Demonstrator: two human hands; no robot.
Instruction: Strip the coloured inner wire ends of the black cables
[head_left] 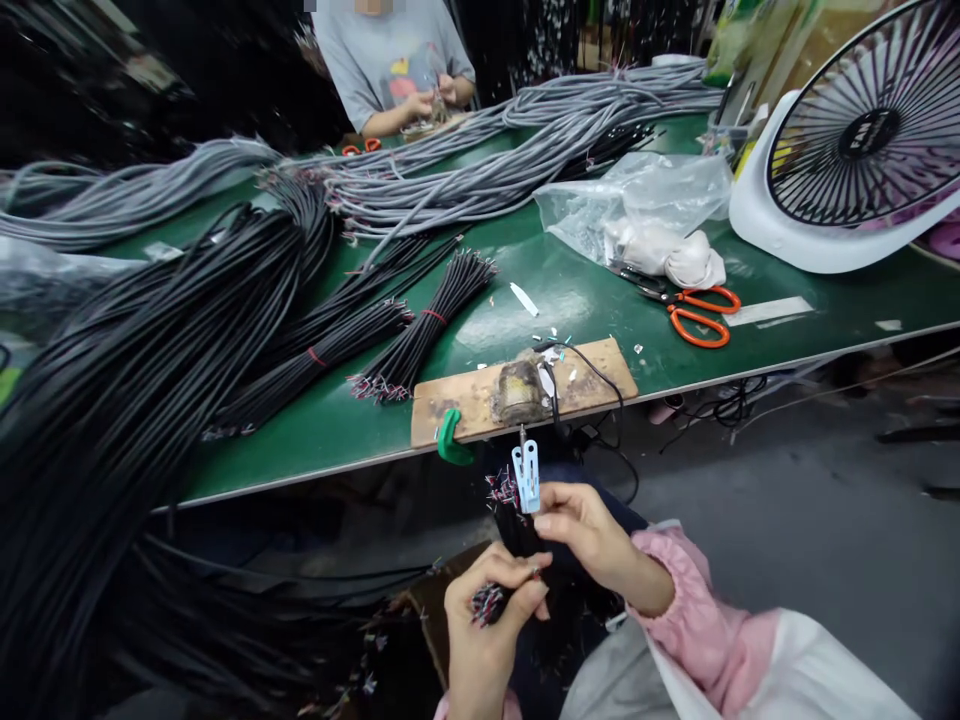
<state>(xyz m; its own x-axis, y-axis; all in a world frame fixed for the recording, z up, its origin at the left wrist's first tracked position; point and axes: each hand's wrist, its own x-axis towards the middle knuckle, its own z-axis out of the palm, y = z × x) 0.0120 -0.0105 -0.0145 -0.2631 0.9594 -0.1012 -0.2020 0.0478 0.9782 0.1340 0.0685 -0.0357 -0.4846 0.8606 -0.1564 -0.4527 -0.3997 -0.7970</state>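
My left hand [486, 612] is closed round a small bunch of black cables [489, 602] whose stripped coloured wire ends poke out past the fingers. My right hand [586, 530], in a pink sleeve, pinches one cable end just under a light blue clip [526, 476] that hangs from the front of a wooden board [480, 395]. The board is clamped to the green table's edge [315, 470] by a green clamp [450, 440] and carries a brownish tool block [519, 390]. More black cables [517, 530] rise behind my hands.
Large bundles of black cables [135, 380] and grey cables [480, 160] cover the table. Smaller tied black bundles [420, 335] lie near the board. Orange-handled scissors [694, 310], a plastic bag [637, 205] and a white fan [855, 130] sit right. Another person [394, 60] works at the far side.
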